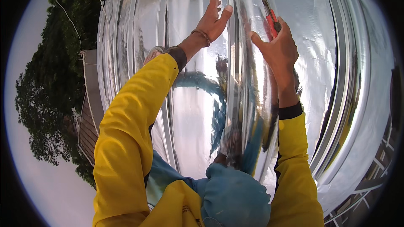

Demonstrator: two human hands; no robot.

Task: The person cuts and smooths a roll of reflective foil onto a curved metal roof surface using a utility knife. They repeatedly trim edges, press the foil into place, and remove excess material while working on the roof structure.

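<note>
My left hand [213, 22] reaches forward over the shiny silver foil sheet [195, 113], its thumb and fingers apart and nothing in it. The fingertips are beside a narrow metal batten [232, 59]; whether they touch the foil I cannot tell. To the right, my right hand [280, 52] holds a red utility knife [272, 22] against its fingers, with the thumb stretched out to the left. The knife's long blade is out and points forward and slightly left. Part of the handle is hidden by the fingers.
More metal battens [162, 12] run lengthwise across the foil. My knee in blue trousers [235, 195] rests low in the middle. Trees [54, 88] and a tiled roof [87, 130] lie beyond the left edge. Steel framing [374, 172] shows beyond the foil at lower right.
</note>
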